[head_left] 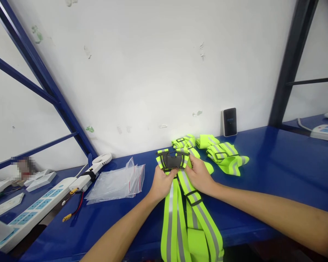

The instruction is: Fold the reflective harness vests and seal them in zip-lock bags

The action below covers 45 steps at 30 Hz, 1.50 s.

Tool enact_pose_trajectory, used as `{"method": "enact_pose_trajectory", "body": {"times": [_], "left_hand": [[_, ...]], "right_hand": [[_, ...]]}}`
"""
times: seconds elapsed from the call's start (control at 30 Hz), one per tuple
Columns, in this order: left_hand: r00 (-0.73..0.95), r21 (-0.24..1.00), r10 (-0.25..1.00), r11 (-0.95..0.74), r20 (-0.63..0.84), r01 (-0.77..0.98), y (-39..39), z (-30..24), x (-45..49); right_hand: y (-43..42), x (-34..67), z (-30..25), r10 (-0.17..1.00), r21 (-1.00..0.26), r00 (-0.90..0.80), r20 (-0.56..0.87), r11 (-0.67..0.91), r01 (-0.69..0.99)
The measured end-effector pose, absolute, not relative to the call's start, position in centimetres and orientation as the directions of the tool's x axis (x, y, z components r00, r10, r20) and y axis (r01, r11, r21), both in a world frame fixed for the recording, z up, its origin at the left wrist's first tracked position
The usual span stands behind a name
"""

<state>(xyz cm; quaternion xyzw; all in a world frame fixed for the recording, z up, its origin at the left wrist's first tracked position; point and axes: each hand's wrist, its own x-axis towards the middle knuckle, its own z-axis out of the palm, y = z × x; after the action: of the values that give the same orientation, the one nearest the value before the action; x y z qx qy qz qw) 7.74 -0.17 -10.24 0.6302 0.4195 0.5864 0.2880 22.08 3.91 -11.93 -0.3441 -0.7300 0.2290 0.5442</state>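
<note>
A neon yellow reflective safety harness (177, 225) with grey reflective stripes lies across the blue workbench (262, 174) and hangs over its front edge. My left hand (161, 183) and my right hand (199, 175) both grip its black plastic buckle (171, 160), one at each side, with the straps gathered beneath. Just beyond my hands, further folded neon yellow reflective straps (224, 158) lie in a loose heap. Part of the buckle is hidden by my fingers.
Left of my hands lies a stack of clear zip bags (117, 183). Further left are a white handheld fan (102, 159), a loose wire with a yellow connector (71, 211) and a white power strip (30, 218). A black power bank (230, 122) stands against the wall.
</note>
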Motion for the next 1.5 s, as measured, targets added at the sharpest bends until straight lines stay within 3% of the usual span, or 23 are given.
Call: {"method": "enact_pose_trajectory", "body": {"times": [0.2,0.33,0.5,0.7,0.87,1.1,1.27,1.5], "left_hand": [[-0.088,0.933,0.929,-0.352,0.358,0.077,-0.1,-10.2,8.1],[-0.119,0.930,0.922,-0.363,0.368,0.063,0.3,-10.4,7.6],[-0.149,0.919,0.907,-0.384,0.394,0.092,0.8,-10.6,6.6],[-0.077,0.929,0.926,-0.369,0.369,0.010,1.0,-10.7,6.2],[-0.106,0.920,0.914,-0.393,0.391,0.002,1.1,-10.8,6.2],[-0.126,0.889,0.882,-0.443,0.455,0.114,1.3,-10.9,5.8],[-0.117,0.871,0.867,-0.465,0.484,0.159,1.4,-10.9,5.6],[-0.031,0.918,0.918,-0.394,0.396,0.041,0.6,-10.7,6.1]], "right_hand": [[3.9,22.2,-11.9,0.787,-0.770,-0.233,0.571,0.612,0.180],[3.3,22.4,-11.3,0.754,-0.809,-0.372,0.541,0.587,0.012],[3.4,23.1,-10.2,0.777,-0.859,-0.451,0.439,0.510,0.042],[4.4,23.7,-9.6,0.706,-0.845,-0.536,0.463,0.534,-0.027],[4.4,23.3,-9.8,0.680,-0.887,-0.603,0.417,0.448,-0.109],[4.5,23.4,-10.0,0.709,-0.886,-0.572,0.412,0.458,-0.071],[3.5,23.6,-8.9,0.671,-0.913,-0.650,0.357,0.397,-0.091],[4.4,23.3,-9.8,0.743,-0.943,-0.588,0.318,0.312,-0.116]]}}
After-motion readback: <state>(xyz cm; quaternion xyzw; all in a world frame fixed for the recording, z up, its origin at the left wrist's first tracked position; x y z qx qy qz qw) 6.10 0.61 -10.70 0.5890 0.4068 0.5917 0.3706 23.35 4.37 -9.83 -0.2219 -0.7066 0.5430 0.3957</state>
